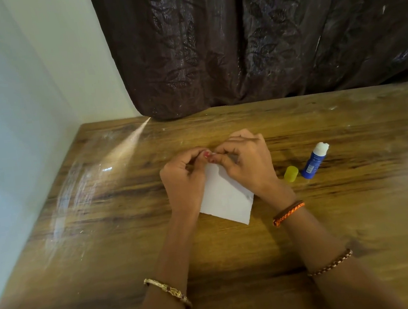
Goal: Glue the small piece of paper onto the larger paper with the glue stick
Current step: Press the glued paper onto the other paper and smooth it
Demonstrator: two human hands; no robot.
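The larger white paper lies flat on the wooden table, partly under both hands. My left hand and my right hand meet over its far edge, fingers curled. Between their fingertips they pinch a tiny white scrap, the small piece of paper, mostly hidden. To the right stands the blue glue stick, uncapped, with white glue showing at its top. Its yellow cap rests beside it on the left.
A dark patterned curtain hangs behind the table's far edge. A pale wall runs along the table's left side. Bracelets circle both wrists.
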